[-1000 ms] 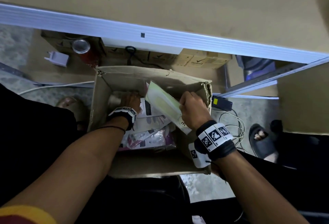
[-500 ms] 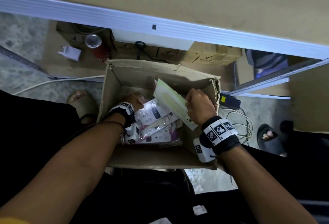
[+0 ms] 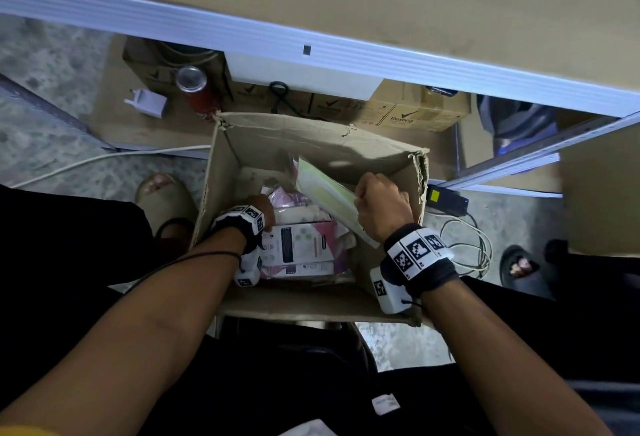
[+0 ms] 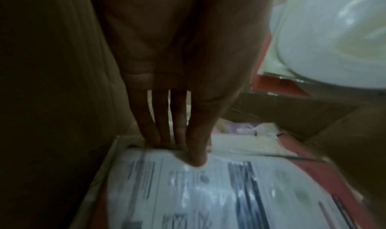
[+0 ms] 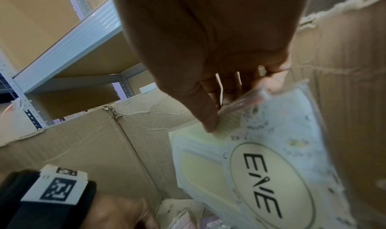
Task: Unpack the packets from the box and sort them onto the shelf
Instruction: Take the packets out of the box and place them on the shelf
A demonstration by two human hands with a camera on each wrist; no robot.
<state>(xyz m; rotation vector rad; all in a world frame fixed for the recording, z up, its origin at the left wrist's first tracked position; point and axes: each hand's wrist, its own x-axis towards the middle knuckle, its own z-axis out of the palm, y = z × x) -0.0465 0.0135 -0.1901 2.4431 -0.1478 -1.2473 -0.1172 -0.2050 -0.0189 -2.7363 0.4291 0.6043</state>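
An open cardboard box (image 3: 242, 144) stands on the floor below the shelf (image 3: 311, 51). Several packets lie inside it. My left hand (image 3: 259, 213) is low at the box's left wall. In the left wrist view this hand (image 4: 179, 145) pinches the far edge of a white-and-pink packet (image 4: 208, 191), thumb on top and fingers behind the edge. The same packet (image 3: 298, 245) lies flat on the pile. My right hand (image 3: 381, 207) grips a pale green packet (image 3: 322, 189) by its upper edge and holds it tilted over the pile. Seen from the right wrist, the hand (image 5: 236, 103) pinches this packet (image 5: 261, 174), printed EVE.
Under the shelf sit a red can (image 3: 194, 89), a white plug adapter (image 3: 149, 103) and brown cartons (image 3: 398, 116). A black adapter (image 3: 446, 198) and coiled cables (image 3: 464, 245) lie right of the box. Sandalled feet (image 3: 162, 193) (image 3: 519, 265) flank it.
My left hand has drawn back from the far left corner toward the near side, bringing the white-and-pink packet with it. My right hand still holds the green packet in much the same place.
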